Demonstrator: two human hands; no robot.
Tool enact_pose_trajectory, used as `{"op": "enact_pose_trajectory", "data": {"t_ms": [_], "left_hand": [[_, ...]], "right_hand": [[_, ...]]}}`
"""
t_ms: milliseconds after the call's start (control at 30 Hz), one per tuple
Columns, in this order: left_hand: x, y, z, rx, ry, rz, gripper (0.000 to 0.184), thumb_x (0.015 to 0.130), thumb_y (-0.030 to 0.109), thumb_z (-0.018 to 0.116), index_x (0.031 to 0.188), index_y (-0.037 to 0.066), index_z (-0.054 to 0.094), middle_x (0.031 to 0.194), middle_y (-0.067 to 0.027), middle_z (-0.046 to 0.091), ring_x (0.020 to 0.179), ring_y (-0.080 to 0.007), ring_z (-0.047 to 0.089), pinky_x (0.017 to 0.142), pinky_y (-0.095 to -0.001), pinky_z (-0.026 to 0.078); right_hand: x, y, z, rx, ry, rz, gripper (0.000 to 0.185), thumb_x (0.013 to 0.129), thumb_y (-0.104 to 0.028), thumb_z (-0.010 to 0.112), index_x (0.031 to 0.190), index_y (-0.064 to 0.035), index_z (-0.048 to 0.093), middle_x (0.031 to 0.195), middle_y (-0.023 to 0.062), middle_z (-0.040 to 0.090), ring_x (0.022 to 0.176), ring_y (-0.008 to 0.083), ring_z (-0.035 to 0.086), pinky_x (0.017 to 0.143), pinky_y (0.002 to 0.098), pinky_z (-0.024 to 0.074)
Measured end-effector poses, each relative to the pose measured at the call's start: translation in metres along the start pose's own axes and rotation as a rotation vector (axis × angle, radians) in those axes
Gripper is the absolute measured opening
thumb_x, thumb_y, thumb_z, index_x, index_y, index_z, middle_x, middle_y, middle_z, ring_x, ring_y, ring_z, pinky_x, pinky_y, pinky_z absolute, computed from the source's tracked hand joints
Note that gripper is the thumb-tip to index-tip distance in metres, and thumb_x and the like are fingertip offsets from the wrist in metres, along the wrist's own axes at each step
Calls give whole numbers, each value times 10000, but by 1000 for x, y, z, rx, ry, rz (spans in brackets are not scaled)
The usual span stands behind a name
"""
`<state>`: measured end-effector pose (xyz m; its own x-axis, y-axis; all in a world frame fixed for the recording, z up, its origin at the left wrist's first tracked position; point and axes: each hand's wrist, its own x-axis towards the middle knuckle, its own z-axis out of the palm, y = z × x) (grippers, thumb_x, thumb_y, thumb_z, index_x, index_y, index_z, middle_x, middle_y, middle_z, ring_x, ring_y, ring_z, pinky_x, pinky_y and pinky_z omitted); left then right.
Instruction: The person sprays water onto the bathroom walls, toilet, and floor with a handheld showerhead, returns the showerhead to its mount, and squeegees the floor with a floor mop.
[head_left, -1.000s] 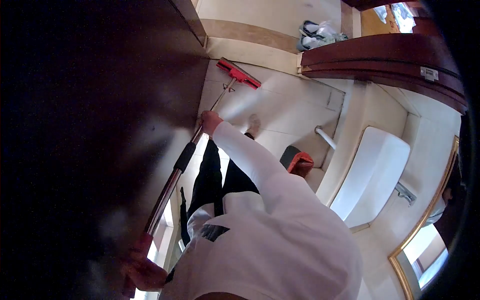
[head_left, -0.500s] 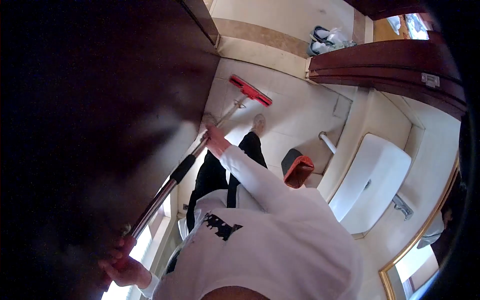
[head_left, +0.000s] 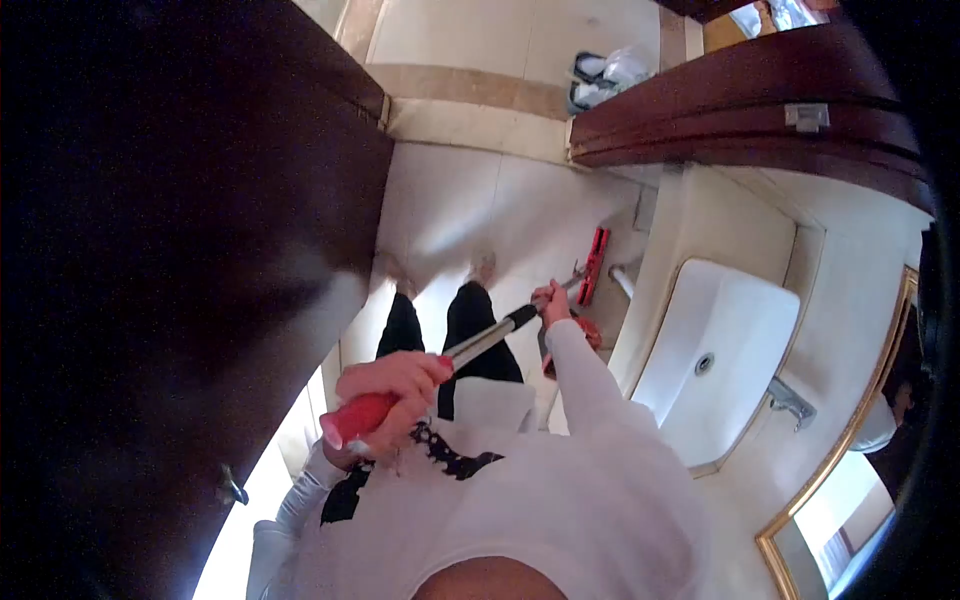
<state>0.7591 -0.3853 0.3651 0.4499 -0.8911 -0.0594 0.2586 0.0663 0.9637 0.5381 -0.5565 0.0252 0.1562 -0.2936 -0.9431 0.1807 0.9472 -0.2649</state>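
A mop with a metal pole point(head_left: 478, 346) and a flat red head point(head_left: 595, 266) slants across in front of my body. My left hand point(head_left: 385, 392) is closed around its red end grip, close to my chest. Further down the pole, just past the black collar, my right hand point(head_left: 552, 302) is wrapped round it. The mop head is low over the tiled floor point(head_left: 440, 195), beside the sink's base; whether it touches the tiles I cannot tell. Behind my right wrist, a bin with a red liner point(head_left: 590, 332) is mostly hidden.
At right is a white sink point(head_left: 690, 345) with a metal tap point(head_left: 792, 402), near a gold-framed mirror point(head_left: 835, 490). A dark door point(head_left: 180, 200) fills the left. Beyond the doorway's raised sill point(head_left: 475, 125), a container with bags point(head_left: 605, 78) stands near the dark red door frame point(head_left: 720, 115).
The mop head has swung from the floor near the doorway to the right, beside the sink. My left hand has come in from the lower left to my chest; my right hand has moved right.
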Motion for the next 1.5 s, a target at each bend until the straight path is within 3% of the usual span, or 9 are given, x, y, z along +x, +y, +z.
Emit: {"op": "enact_pose_trajectory", "data": {"t_ms": [33,100,167,367,433,700,900,1167,1500], "left_hand": [[12,1,-5,13,-2,21,88,742,50,513,681,-12,532,684,-97,538,781,-283,561,793,-419,433],[34,26,-16,8,-40,-47,118,716,46,532,619,-18,520,665,-107,539,735,-275,553,772,-424,441],[56,45,-21,-10,-14,-12,178,706,106,562,577,-9,521,618,-110,540,697,-252,554,760,-413,447],[131,118,-41,161,-172,105,201,696,141,579,539,29,520,535,-72,532,544,-216,551,638,-369,474],[152,142,-31,175,-244,166,196,677,146,600,525,50,521,521,-52,533,491,-191,540,568,-344,472],[226,231,-25,325,-686,499,194,726,148,623,561,94,536,539,-42,556,463,-189,562,501,-311,504],[300,189,-99,119,322,989,140,778,52,415,644,92,407,482,-39,427,397,-173,422,426,-327,381],[526,130,-309,11,515,621,91,744,116,569,764,59,502,659,-63,531,590,-184,494,612,-312,454],[567,113,-474,600,967,365,147,758,159,549,878,78,525,804,-94,547,708,-241,520,613,-442,439]], "right_hand": [[26,2,-2,395,46,110,342,837,-217,428,534,-151,284,438,-3,324,394,131,360,392,265,329],[40,24,7,-29,-143,-171,317,824,-192,426,538,-144,299,438,1,329,400,136,362,410,269,333],[37,17,40,570,-218,328,292,815,-175,425,550,-137,308,438,3,335,415,146,374,444,283,352],[-5,38,164,0,-336,-354,267,823,-149,421,573,-127,332,550,8,415,510,112,417,515,287,386],[22,37,188,732,-524,180,254,834,-155,393,584,-134,358,501,-6,390,432,103,390,456,237,362],[-55,-30,375,-72,-874,-376,318,854,-357,405,774,-63,494,696,59,522,709,158,502,664,285,406],[-83,-123,493,-160,-881,106,411,858,-462,369,981,-82,465,709,50,558,696,176,550,684,324,443],[-69,-170,395,-298,-607,-141,274,848,-348,457,949,-94,477,666,23,550,614,144,557,573,269,461],[-114,-103,201,66,114,-320,248,800,-305,513,903,-82,483,676,41,537,601,135,556,546,257,463]]}}
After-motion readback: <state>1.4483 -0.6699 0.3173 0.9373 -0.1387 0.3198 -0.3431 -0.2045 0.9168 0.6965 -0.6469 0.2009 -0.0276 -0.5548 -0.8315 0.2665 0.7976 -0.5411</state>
